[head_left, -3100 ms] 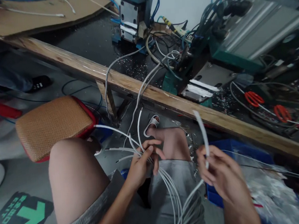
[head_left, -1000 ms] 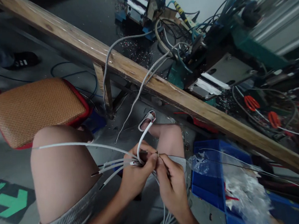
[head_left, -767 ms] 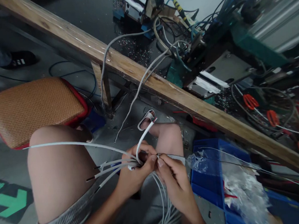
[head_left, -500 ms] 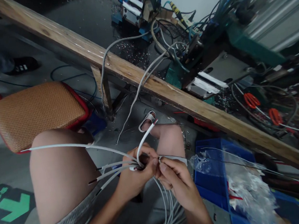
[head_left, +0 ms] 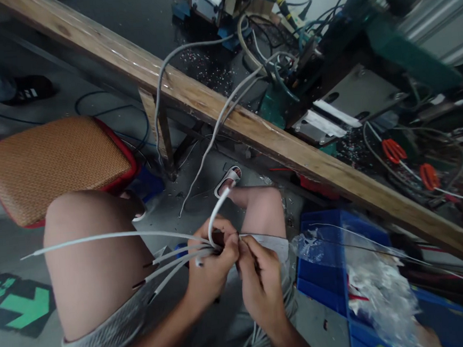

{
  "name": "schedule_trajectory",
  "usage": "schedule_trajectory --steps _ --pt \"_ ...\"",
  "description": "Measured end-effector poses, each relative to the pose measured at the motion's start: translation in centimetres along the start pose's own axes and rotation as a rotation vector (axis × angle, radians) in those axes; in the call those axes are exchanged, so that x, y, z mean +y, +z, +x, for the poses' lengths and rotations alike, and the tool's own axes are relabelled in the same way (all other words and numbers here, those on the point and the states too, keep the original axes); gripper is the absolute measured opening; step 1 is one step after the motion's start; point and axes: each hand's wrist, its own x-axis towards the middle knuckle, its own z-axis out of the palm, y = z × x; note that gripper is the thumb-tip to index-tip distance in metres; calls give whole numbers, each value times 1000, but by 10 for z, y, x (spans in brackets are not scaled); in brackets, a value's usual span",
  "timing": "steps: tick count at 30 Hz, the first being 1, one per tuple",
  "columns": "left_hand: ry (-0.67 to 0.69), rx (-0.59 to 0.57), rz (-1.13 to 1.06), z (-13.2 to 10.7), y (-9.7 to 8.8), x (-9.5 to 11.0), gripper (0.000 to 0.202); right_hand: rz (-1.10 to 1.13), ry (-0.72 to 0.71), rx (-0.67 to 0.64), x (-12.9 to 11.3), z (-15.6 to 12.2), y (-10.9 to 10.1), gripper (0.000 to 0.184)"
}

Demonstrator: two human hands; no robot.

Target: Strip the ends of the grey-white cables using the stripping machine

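- Head view, left hand [head_left: 210, 268]: the fingers are closed around a bunch of white cables [head_left: 189, 250], which fan out over the bare left thigh; the thumb and a finger meet at the right side of the fist.
- Right hand [head_left: 261, 278]: its fingertips touch the left ones above the lap, fingers curled in. What they pinch, if anything, is hidden, so I cannot tell its grip.
- How far along: three cables [head_left: 165, 269] already show dark tips [head_left: 138, 284] beyond the white covering, and a long cable [head_left: 112, 236] ends in a thinner tip. The curved cable [head_left: 211, 223] rising from the fist has a blurred end, so its state is unclear; whatever remains at the fingertips is out of sight.
- More loose cable [head_left: 255, 345] lies in the lap.
- Around: a wooden-edged bench [head_left: 193, 96] ahead, a stool [head_left: 54, 166] left, a blue bin [head_left: 322, 281] right.
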Motion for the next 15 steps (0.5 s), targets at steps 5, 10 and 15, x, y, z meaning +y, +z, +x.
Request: schedule_trajectory --steps 5,10,15 --pt "-22 113 6 -10 7 -6 19 -48 14 80 0 0 10 34" --pt "2 22 -39 -4 3 -7 13 -128 -37 65 -1 3 8 32" --pt "18 4 53 0 -1 -7 12 -307 -155 83 2 9 1 29"
